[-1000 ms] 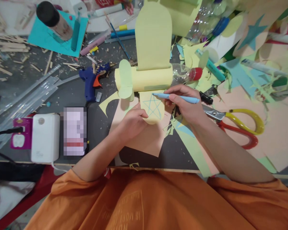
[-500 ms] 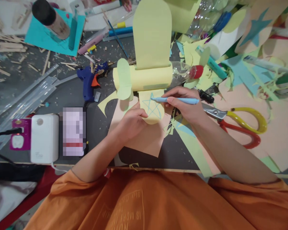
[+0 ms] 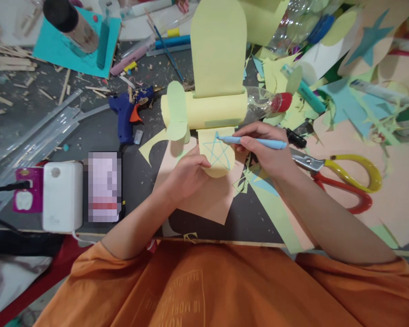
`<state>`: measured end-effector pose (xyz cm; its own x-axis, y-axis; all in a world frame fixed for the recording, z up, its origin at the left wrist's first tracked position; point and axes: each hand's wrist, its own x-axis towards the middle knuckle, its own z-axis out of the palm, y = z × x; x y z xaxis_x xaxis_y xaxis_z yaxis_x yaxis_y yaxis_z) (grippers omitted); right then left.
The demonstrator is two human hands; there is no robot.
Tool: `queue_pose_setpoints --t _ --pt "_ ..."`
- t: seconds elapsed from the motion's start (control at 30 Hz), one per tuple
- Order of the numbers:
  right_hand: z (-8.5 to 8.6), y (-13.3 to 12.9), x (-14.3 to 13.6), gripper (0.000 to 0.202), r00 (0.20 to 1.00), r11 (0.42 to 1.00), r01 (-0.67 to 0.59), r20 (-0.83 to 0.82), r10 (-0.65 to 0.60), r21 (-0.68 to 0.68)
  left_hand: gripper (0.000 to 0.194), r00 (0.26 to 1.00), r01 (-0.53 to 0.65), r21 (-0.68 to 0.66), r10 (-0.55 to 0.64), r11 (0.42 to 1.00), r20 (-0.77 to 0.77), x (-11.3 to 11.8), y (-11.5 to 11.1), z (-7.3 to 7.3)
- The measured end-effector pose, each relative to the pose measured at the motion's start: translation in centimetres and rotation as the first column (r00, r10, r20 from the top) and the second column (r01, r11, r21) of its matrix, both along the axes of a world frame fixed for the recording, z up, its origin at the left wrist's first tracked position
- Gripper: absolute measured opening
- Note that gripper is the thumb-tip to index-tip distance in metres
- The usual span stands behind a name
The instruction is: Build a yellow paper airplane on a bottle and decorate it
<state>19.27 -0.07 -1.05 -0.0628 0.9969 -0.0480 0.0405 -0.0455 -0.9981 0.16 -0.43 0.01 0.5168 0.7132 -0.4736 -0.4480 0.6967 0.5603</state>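
Observation:
My right hand (image 3: 264,147) is closed round a light blue marker (image 3: 259,141), its tip on the top point of a blue star outline (image 3: 216,152). The star is drawn on a rounded yellow paper wing (image 3: 221,170). My left hand (image 3: 191,175) pinches the lower left edge of this wing, thumb on top. The wing joins a yellow paper-wrapped bottle (image 3: 218,109) with a red cap (image 3: 281,102). A larger wing (image 3: 219,50) extends from its far side, and a green paper strip (image 3: 177,111) crosses its left end.
Left of the bottle lie a blue glue gun (image 3: 124,113), clear glue sticks (image 3: 51,141), a phone (image 3: 104,186) and a white power bank (image 3: 62,196). Large scissors (image 3: 347,177) and paper scraps (image 3: 354,106) lie to the right. Pink paper (image 3: 204,204) is under my hands.
The marker tip has moved slightly along the star's top point, where the blue colour looks thicker. The view has shifted a little. My left hand keeps its hold.

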Motion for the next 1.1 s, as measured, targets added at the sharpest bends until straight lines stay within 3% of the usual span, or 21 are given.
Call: queue_pose_setpoints --t 0.1,0.3,0.53,0.67,1.1 --pt "-0.01 -0.04 0.16 0.014 0.999 0.999 -0.035 0.000 0.035 -0.010 0.032 1.000 0.001 0.001 -0.001 1.000 -0.007 -0.07 -0.06 -0.10" --pt "-0.49 -0.15 0.09 0.015 0.997 0.999 0.052 -0.058 -0.052 0.003 0.034 1.000 0.003 -0.016 -0.003 1.000 -0.002 -0.07 -0.02 -0.34" --pt "-0.21 -0.09 -0.07 0.002 0.998 0.999 0.053 -0.031 -0.052 0.010 0.031 0.999 0.015 -0.004 -0.015 1.000 -0.035 -0.14 -0.12 -0.39" --pt "-0.22 -0.11 0.08 0.004 0.999 1.000 0.004 -0.039 -0.004 0.012 0.033 0.998 0.023 0.002 -0.023 1.000 -0.050 -0.18 -0.16 -0.45" --pt "0.09 -0.10 0.00 0.006 1.000 0.999 0.026 0.007 -0.026 -0.026 0.041 0.997 0.039 0.021 -0.037 0.999 -0.063 -0.34 -0.16 -0.62"
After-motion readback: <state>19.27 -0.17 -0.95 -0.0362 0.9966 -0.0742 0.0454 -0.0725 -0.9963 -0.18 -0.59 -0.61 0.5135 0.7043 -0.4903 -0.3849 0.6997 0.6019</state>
